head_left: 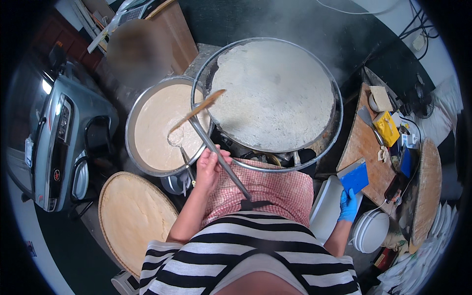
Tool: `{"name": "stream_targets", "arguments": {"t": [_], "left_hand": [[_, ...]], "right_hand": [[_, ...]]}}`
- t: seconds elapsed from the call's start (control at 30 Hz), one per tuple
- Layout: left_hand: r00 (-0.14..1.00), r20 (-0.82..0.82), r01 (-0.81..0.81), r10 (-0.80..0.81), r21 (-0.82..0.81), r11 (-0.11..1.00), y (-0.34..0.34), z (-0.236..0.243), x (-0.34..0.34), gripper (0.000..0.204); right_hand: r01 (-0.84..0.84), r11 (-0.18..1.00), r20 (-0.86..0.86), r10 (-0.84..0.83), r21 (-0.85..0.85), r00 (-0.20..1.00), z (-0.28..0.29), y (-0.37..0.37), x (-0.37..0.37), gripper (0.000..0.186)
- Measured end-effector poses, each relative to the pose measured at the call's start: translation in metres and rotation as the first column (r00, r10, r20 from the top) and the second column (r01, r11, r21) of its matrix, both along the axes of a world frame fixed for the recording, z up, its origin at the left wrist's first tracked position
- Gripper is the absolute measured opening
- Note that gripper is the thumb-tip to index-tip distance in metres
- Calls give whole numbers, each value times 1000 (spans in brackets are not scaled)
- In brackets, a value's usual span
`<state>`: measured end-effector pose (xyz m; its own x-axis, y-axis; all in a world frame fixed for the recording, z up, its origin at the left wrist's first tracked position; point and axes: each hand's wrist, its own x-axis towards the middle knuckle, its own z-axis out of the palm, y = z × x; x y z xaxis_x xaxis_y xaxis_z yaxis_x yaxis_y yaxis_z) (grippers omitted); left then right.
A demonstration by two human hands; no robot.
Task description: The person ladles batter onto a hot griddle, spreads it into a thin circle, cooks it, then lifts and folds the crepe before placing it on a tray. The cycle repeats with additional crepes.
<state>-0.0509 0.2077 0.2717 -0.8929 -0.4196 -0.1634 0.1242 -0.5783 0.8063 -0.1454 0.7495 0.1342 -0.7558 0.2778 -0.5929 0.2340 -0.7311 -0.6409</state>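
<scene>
My left hand (210,166) is closed around the long dark handle of a batter spreader (194,118). Its curved wooden blade hangs over the batter pot's right side and the griddle's left edge. A ladle (183,150) rests in the pale batter of the wide metal pot (130,120). On the round griddle (339,118) lies a large, thin sheet of pale batter (275,93), with steam above it. Off to the right, my right hand (348,205), in a blue glove, grips a flat blue scraper (354,176) near the wooden board.
A wooden board (361,147) at right carries a spatula (371,125) and a yellow packet (386,129). White lidded buckets (371,231) stand below it. A round pale tray (135,221) lies at lower left. A vehicle (69,142) stands at far left.
</scene>
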Motion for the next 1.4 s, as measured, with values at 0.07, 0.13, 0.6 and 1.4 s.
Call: {"name": "stream_targets", "arguments": {"t": [0.07,0.13,0.6,1.4], "left_hand": [[997,-71,-36,36,13,999,-12,3,0,27],[983,-181,-9,27,102,995,-22,6,-1,29],[876,101,479,-471,-85,874,-22,8,4,54],[925,376,67,-53,-24,997,-40,7,45,48]], "right_hand": [[-131,991,-198,127,-9,972,18,-29,20,45],[-203,978,-243,186,-44,952,43,-62,29,47],[-916,273,37,954,294,296,162,-280,-67,41],[260,-484,427,870,836,245,149,-303,-52,43]]}}
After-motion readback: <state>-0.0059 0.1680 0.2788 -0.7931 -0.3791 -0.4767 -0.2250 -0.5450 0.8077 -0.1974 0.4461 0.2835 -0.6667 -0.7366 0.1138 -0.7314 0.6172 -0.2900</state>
